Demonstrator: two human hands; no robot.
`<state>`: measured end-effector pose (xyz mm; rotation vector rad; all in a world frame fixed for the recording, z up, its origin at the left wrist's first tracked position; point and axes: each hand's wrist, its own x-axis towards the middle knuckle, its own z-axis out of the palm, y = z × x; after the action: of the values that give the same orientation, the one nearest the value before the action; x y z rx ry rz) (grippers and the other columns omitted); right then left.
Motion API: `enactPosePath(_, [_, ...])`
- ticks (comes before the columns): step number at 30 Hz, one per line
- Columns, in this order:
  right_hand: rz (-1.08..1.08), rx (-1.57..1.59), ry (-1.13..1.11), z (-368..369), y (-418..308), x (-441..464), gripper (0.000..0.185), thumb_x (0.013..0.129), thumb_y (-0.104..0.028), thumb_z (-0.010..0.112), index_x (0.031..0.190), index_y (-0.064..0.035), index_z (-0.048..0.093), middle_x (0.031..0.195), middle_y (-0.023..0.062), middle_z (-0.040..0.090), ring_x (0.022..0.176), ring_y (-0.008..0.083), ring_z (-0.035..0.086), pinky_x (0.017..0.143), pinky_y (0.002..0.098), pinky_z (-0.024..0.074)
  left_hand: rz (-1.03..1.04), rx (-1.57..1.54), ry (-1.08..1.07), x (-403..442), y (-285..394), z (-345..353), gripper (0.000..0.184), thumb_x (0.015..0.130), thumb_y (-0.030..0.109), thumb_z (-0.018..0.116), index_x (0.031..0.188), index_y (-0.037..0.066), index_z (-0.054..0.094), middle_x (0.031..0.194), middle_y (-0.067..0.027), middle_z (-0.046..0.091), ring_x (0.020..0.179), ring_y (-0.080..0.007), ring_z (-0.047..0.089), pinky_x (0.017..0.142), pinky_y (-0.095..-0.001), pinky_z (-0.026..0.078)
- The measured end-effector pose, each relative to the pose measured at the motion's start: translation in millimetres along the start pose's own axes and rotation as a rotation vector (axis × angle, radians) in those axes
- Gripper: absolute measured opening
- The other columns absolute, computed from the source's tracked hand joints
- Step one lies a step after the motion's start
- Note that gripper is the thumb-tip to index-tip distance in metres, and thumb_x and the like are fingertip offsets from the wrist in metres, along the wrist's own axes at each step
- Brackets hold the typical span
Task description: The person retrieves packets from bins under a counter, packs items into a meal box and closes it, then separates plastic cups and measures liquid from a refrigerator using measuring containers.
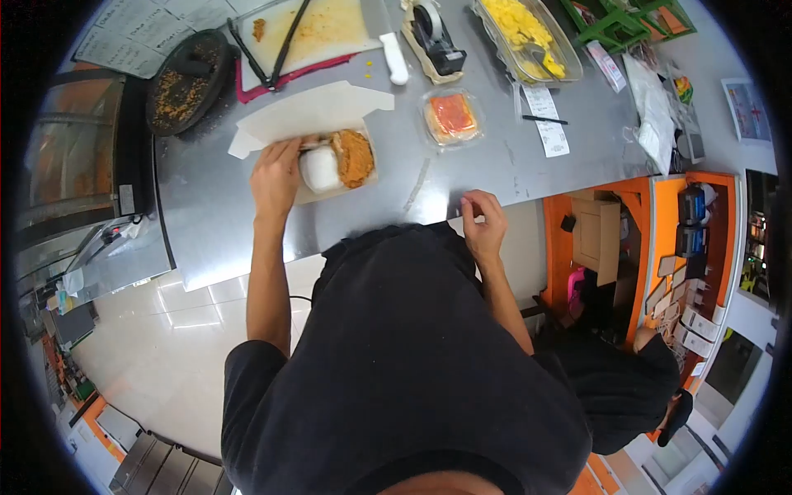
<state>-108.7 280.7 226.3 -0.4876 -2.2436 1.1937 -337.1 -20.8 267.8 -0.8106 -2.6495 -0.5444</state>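
Note:
An open white cardboard food box [309, 111] lies on the steel counter, its lid folded back. Inside it sit a white block of rice [321, 170] and a brown piece of fried chicken [355, 158]. My left hand [277, 175] reaches over the box's left side, fingers bent together beside the rice; what the fingertips grip is hidden. Near the counter's front edge, my right hand [484, 223] hovers with loosely bent fingers and the thumb apart, holding nothing visible. A clear packet with orange-topped food [452, 117] lies farther right.
Behind are a cutting board [330, 33] with black tongs [285, 49], a white-handled knife [396, 62] and a tape dispenser [437, 45]. A tray of yellow food [524, 33], a receipt [546, 124] and a pen [544, 120] lie right. Another person [619, 384] is at lower right.

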Motion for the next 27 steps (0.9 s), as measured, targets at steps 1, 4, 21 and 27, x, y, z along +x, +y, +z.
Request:
enactPosePath(1, [0.031,-0.033,0.036,-7.7,8.7,-8.0,0.008,0.086,-0.001,0.073,0.094,-0.0027,0.073,0.092,0.0106,0.07,0.069,0.0158,0.066,0.059,0.0276,0.0532,0.014,-0.01,0.024,-0.7,-0.3,-0.1,0.024,0.085,0.005,0.067,0.108,0.007,0.074,0.109,-0.0095,0.072,0.102,-0.0284,0.067,0.088,-0.0388,0.054])
enactPosePath(4, [0.109,-0.138,0.205,-36.5,45.7,-38.9,0.011,0.084,-0.012,0.08,0.081,-0.0027,0.075,0.074,0.0078,0.068,0.056,0.0136,0.058,0.053,0.0273,0.0463,0.105,0.059,0.072,-3.5,11.5,-3.2,0.032,0.085,0.005,0.07,0.117,0.006,0.071,0.117,-0.0133,0.07,0.11,-0.0313,0.065,0.095,-0.0414,0.052])
enactPosePath(21, [1.089,0.078,0.156,-89.9,243.1,-269.8,0.037,0.085,-0.003,0.069,0.122,-0.0063,0.067,0.081,0.0069,0.07,0.074,0.0167,0.064,0.067,0.0299,0.0524,-0.438,-0.216,0.605,-22.2,26.3,-47.1,0.031,0.1,0.007,0.057,0.13,0.001,0.061,0.121,-0.0153,0.068,0.109,-0.0219,0.065,0.092,-0.0316,0.05])
enactPosePath(27, [0.374,-0.295,0.529,-105.6,197.9,-82.8,0.021,0.092,-0.009,0.068,0.112,-0.0017,0.068,0.084,0.0061,0.067,0.068,0.0138,0.06,0.063,0.0274,0.0487,-0.355,-0.027,0.408,-13.4,-52.2,-17.9,0.054,0.097,0.015,0.063,0.147,0.003,0.045,0.141,-0.0172,0.056,0.126,-0.0282,0.056,0.104,-0.039,0.043])
